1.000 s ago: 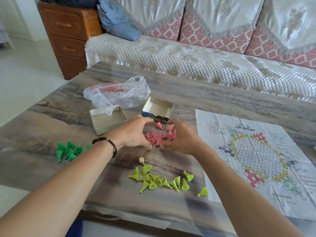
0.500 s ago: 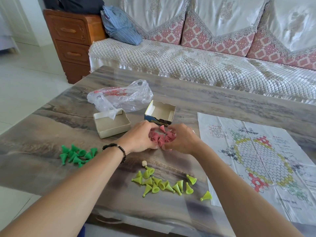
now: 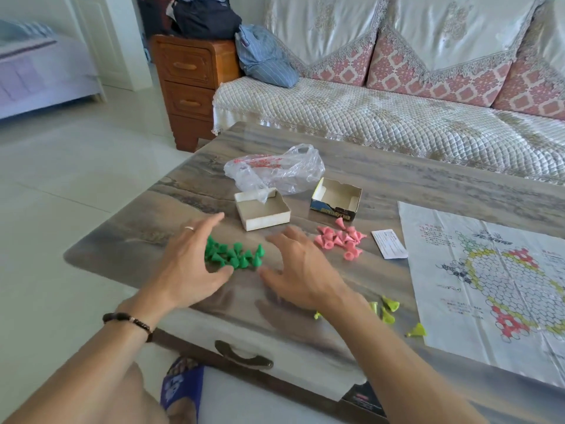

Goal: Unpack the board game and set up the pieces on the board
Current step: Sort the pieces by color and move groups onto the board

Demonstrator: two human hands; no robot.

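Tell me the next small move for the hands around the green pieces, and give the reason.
Probably bring both hands together to scoop the dark green pieces into a tight pile. The left hand and right hand are open on either side of them, holding nothing, and the pink pieces already lie bunched, while the paper board has no pieces yet.

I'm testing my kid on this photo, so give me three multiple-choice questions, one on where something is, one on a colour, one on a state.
1. Where do the pink pieces lie?
A. on the board
B. on the table, before the printed box
C. in the bag

2. What colour is the pile between the hands?
A. green
B. blue
C. white

3. How is the plain box?
A. closed
B. full of pieces
C. open and empty

Key: 1 B, they sit on the table near the printed box, off the board. 2 A, green pieces lie between the left hand and right hand. 3 C, its bare inside shows.
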